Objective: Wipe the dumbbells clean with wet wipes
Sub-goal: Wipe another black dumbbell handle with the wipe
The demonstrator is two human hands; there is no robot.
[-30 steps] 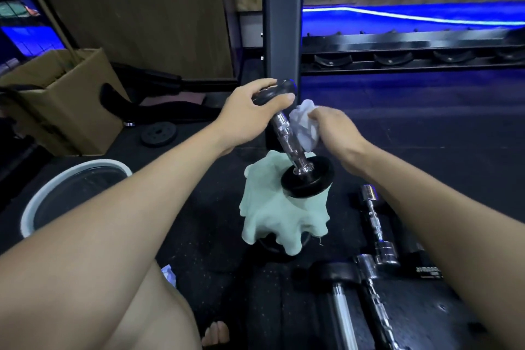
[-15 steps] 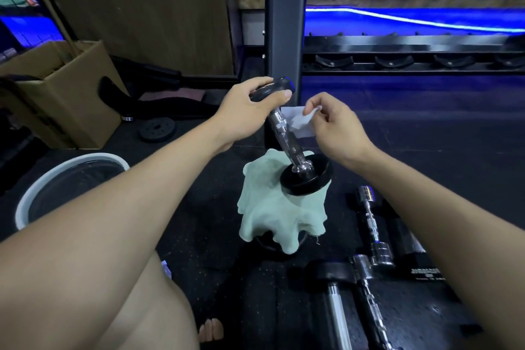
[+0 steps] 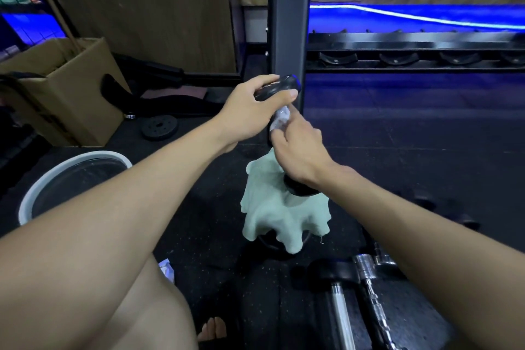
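At centre frame, the left hand (image 3: 247, 113) grips the upper black round head of a tilted chrome-handled dumbbell (image 3: 279, 87), its lower head resting on a pale green cloth (image 3: 272, 207). The right hand (image 3: 298, 150) closes a crumpled white wet wipe (image 3: 281, 119) around the handle. A white-rimmed bucket (image 3: 51, 179) sits at left.

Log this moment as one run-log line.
left hand: grips dumbbell top end | right hand: presses wet wipe on handle | lower end: on green cloth | phase: wiping
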